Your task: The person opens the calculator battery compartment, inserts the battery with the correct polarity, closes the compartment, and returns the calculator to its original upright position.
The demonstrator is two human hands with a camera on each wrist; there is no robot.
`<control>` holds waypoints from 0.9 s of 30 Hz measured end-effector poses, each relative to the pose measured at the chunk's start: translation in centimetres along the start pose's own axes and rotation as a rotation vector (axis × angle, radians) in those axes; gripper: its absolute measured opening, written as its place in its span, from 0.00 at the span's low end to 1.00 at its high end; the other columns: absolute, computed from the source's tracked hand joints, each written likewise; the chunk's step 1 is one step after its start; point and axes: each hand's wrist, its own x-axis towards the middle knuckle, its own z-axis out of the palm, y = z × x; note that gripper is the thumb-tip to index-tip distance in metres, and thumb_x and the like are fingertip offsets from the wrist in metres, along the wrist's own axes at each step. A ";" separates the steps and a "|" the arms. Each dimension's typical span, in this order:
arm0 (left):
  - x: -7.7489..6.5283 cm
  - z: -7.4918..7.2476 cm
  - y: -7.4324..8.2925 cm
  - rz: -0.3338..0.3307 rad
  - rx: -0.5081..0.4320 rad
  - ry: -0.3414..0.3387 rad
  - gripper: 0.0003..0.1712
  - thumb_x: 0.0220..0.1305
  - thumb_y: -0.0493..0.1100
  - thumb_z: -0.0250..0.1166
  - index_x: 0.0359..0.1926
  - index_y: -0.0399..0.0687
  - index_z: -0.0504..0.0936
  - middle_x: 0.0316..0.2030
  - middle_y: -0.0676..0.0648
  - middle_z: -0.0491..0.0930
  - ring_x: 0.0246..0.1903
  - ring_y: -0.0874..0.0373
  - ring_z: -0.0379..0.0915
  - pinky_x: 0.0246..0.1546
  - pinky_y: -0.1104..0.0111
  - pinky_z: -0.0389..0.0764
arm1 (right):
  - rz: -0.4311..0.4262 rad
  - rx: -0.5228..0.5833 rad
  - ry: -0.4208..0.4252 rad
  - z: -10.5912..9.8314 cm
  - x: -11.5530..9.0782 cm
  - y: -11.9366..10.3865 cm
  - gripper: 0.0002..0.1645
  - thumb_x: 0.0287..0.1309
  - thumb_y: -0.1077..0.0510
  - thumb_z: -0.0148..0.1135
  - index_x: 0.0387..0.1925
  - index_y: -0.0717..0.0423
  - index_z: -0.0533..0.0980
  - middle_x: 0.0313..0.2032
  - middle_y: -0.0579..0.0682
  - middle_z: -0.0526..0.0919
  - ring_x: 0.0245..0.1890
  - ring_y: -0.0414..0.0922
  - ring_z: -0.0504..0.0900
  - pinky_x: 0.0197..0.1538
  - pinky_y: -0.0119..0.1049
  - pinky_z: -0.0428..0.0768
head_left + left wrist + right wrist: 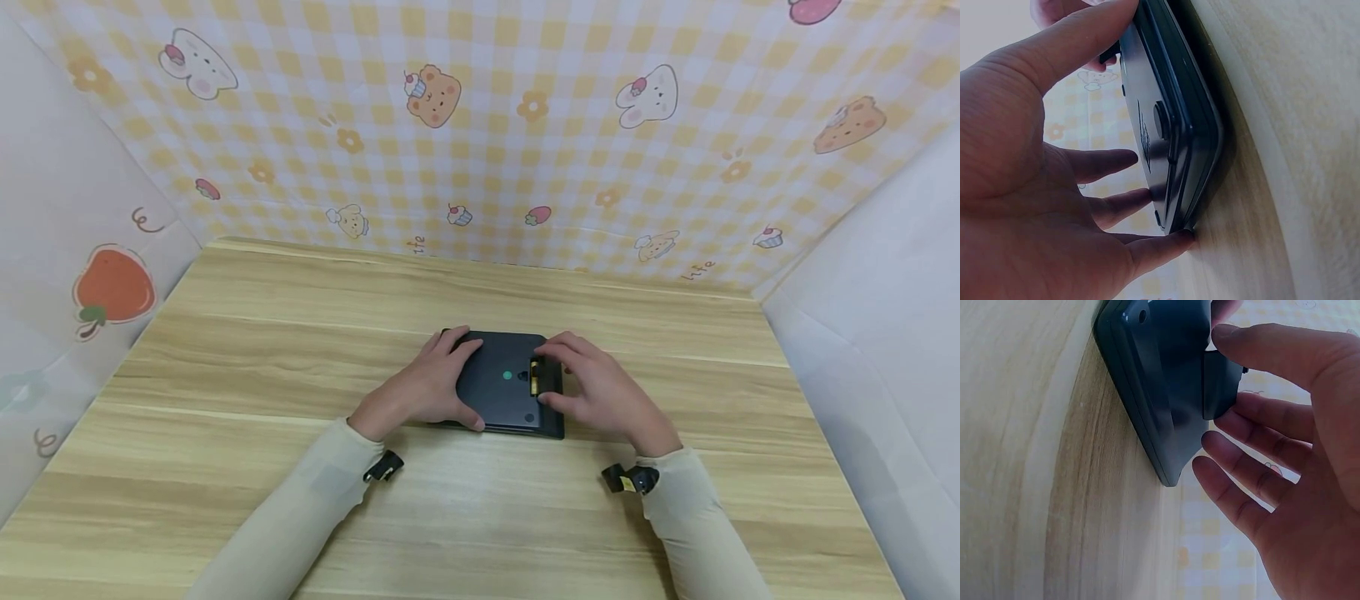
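A black calculator (491, 400) lies on the wooden table with its back side up. Across its left part, my left hand (427, 379) holds it, thumb at the near edge and fingers spread toward the far edge. On the right, a slim battery (534, 379) with a gold-coloured part shows in the battery slot. Between thumb and fingertips my right hand (600, 387) pinches a small dark battery cover (1221, 384), tilted up beside that slot. A round rubber foot (1160, 120) shows on the calculator's back in the left wrist view.
The wooden table (262, 350) meets a yellow checked backdrop (480, 167) behind the calculator. Pale walls stand at the left (52, 208) and right (885, 333). Small black wrist cameras sit at the left cuff (384, 467) and right cuff (632, 479).
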 end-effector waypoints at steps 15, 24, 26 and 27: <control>0.0 -0.1 0.1 -0.003 0.000 0.003 0.70 0.52 0.58 0.89 0.87 0.44 0.60 0.87 0.39 0.46 0.85 0.30 0.39 0.78 0.39 0.62 | 0.012 -0.012 -0.010 0.1 0.0 -0.1 0.37 0.65 0.52 0.82 0.72 0.54 0.79 0.67 0.50 0.78 0.60 0.49 0.82 0.64 0.54 0.82; 0.1 0.0 0.0 0.004 0.000 0.006 0.70 0.53 0.58 0.89 0.87 0.43 0.60 0.87 0.39 0.46 0.85 0.30 0.40 0.78 0.40 0.62 | 0.000 0.004 -0.009 0.2 0.0 0.0 0.34 0.66 0.53 0.81 0.71 0.50 0.81 0.65 0.47 0.79 0.60 0.49 0.82 0.63 0.54 0.82; 0.1 0.0 0.0 0.003 0.000 0.003 0.70 0.53 0.58 0.89 0.87 0.44 0.59 0.87 0.39 0.46 0.85 0.30 0.39 0.78 0.40 0.62 | -0.018 0.009 -0.005 0.2 0.0 0.0 0.31 0.66 0.54 0.81 0.68 0.48 0.83 0.64 0.46 0.80 0.60 0.48 0.81 0.64 0.53 0.81; 0.1 0.0 0.0 0.003 0.001 0.003 0.70 0.53 0.58 0.89 0.87 0.44 0.59 0.87 0.39 0.46 0.85 0.30 0.39 0.78 0.40 0.62 | -0.026 0.010 -0.004 0.2 0.0 0.1 0.29 0.66 0.54 0.81 0.67 0.47 0.84 0.63 0.45 0.80 0.60 0.48 0.81 0.64 0.53 0.81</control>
